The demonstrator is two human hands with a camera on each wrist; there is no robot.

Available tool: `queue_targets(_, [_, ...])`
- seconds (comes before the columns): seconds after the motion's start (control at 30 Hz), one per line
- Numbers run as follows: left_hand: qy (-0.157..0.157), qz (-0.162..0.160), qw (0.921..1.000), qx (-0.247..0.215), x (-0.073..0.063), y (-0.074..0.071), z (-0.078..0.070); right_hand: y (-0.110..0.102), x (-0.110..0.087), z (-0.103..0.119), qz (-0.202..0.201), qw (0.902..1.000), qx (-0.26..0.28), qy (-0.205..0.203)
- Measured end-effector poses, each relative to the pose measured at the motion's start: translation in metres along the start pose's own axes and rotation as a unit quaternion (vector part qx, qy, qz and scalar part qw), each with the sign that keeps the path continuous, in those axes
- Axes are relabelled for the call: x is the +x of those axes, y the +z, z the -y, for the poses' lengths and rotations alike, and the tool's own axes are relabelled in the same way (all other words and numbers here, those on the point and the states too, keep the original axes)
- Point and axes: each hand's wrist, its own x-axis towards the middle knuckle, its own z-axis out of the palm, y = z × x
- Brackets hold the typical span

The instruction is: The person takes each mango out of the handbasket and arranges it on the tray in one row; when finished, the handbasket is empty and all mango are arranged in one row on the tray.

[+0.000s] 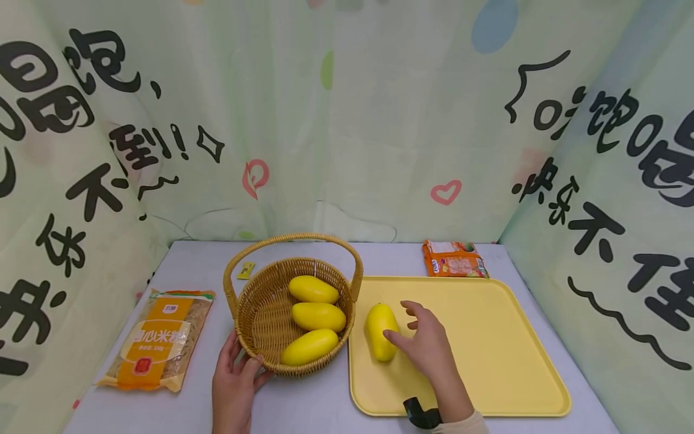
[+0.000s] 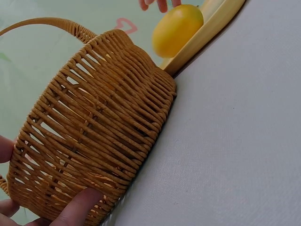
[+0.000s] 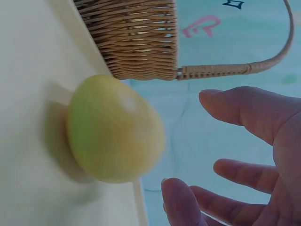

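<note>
A woven wicker basket (image 1: 260,325) with a tall arched handle holds three yellow mangoes (image 1: 318,316). My left hand (image 1: 234,383) grips its near left side, the thumb (image 2: 82,207) against the woven wall in the left wrist view. Another mango (image 1: 382,331) lies on the yellow tray (image 1: 488,349), just right of the basket. Over the tray, my right hand (image 1: 428,343) is beside that mango, thumb and fingers spread apart with nothing between them. In the right wrist view a gap shows between the mango (image 3: 115,129) and the fingers (image 3: 254,108).
Left of the basket lies an orange and clear food bag (image 1: 159,340). A small yellow packet (image 1: 246,270) is behind the basket's left side. An orange snack packet (image 1: 454,260) lies behind the tray. Printed curtains (image 1: 379,150) enclose the white table (image 1: 303,404).
</note>
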Motion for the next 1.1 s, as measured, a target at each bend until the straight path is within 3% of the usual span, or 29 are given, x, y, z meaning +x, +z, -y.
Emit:
queue_targets(0.27, [0.001,-0.003,1.0000,0.001,0.001,0.000,0.001,-0.019,-0.006,0.012,0.005,0.9994,0.034,-0.010])
queue_targets(0.57, [-0.003,-0.007,1.0000,0.002,0.001,0.000,-0.001,-0.026,-0.006,0.018,0.046,0.9940,0.075,-0.066])
queue_targets(0.8, [-0.009,-0.009,0.9999,0.005,0.000,0.000,0.000,-0.021,-0.008,0.029,0.074,0.9817,0.094,-0.148])
queue_targets(1.1, [-0.015,-0.018,0.9997,0.011,0.002,0.002,-0.001,-0.009,-0.003,0.053,0.136,0.9596,0.052,-0.241])
